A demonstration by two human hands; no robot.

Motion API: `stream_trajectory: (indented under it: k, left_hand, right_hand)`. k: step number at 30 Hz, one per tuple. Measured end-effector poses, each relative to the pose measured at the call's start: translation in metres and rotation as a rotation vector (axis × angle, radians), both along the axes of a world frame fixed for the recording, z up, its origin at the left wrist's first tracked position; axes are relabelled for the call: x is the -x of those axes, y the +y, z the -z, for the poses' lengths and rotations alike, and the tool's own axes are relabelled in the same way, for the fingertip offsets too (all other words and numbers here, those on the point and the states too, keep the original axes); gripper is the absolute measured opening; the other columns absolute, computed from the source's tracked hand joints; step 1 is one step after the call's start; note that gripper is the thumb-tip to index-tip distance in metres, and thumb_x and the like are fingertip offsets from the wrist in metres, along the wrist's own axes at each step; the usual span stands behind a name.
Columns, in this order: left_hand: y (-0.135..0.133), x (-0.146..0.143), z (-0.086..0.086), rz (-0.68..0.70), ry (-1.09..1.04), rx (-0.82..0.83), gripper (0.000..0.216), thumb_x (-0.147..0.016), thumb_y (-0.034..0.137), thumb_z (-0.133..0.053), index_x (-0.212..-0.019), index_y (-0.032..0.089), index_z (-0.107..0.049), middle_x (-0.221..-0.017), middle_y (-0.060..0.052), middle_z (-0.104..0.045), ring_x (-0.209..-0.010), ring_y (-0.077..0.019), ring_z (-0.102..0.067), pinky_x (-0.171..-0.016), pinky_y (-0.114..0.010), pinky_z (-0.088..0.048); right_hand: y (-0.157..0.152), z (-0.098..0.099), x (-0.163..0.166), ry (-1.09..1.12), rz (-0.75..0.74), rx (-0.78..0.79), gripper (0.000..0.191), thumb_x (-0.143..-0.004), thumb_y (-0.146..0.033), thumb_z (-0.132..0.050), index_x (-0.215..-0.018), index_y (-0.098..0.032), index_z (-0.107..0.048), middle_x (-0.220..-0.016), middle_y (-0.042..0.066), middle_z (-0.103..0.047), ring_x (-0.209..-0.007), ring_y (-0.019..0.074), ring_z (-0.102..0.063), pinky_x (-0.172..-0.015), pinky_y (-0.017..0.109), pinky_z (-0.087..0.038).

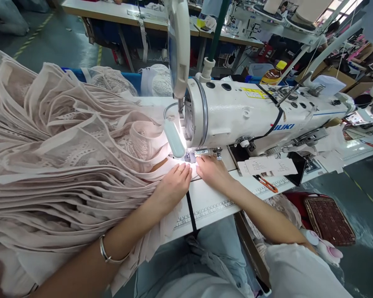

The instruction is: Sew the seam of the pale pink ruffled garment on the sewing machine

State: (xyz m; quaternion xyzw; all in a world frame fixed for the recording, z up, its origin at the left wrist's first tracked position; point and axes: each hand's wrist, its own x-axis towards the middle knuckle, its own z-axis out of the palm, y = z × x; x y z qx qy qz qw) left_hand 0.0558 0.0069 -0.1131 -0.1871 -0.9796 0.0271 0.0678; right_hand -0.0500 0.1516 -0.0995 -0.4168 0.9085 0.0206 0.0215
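Pink fabric, seemingly beneath both hands

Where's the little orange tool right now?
In the head view, the orange tool lies on the white sewing table, to the right of the right hand, just below the white paper slips.

Wht tbl bears sewing mach., garment pile & orange tool.

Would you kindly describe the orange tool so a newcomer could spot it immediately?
Find the nearest white sewing machine, then the white paper slips below its blue lettering. On their near side lies the slim tool, its orange unlike the white paper.
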Motion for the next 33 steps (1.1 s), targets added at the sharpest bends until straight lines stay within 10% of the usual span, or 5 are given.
stream_trajectory:
  k: [9,22,28,33]
  left_hand:
    - [-0.012,0.001,0.021,-0.221,0.038,-0.401,0.049,-0.091,-0.001,-0.036,-0.135,0.009,-0.055,-0.139,-0.015,-0.063,-0.132,-0.0221,-0.057,-0.110,-0.038,-0.049]
    - [0.007,-0.004,0.018,-0.026,0.049,-0.089,0.048,-0.090,-0.001,-0.038,-0.136,-0.001,-0.053,-0.142,-0.022,-0.059,-0.140,-0.0322,-0.050,-0.113,-0.044,-0.044]
    - [0.007,0.000,0.026,0.015,0.220,-0.159,0.037,-0.095,0.002,-0.035,-0.125,0.001,-0.056,-0.126,-0.020,-0.067,-0.127,-0.0269,-0.060,-0.111,-0.041,-0.046]
    - [0.009,-0.002,0.020,-0.171,0.255,-0.170,0.034,-0.095,0.000,-0.031,-0.111,0.006,-0.060,-0.113,-0.020,-0.067,-0.117,-0.0287,-0.063,-0.101,-0.044,-0.051]
  right_hand:
    - [0.000,0.020,0.008,-0.332,0.180,0.467,0.016,-0.094,-0.023,-0.052,-0.079,-0.021,-0.057,-0.071,0.000,-0.064,-0.068,0.0164,-0.059,-0.068,0.026,-0.041]
    - [0.002,0.021,0.009,-0.361,0.195,0.545,0.015,-0.091,-0.022,-0.056,-0.076,-0.021,-0.060,-0.068,-0.001,-0.064,-0.064,0.0154,-0.058,-0.067,0.027,-0.043]
    - [0.018,0.028,0.012,-0.263,-0.111,0.691,0.018,-0.097,-0.029,-0.057,-0.089,-0.023,-0.072,-0.094,0.003,-0.072,-0.086,0.0183,-0.065,-0.077,0.030,-0.051]
    - [0.019,0.025,0.004,0.007,-0.311,0.450,0.024,-0.100,-0.021,-0.048,-0.103,-0.016,-0.071,-0.101,0.011,-0.070,-0.098,0.0253,-0.064,-0.085,0.039,-0.053]
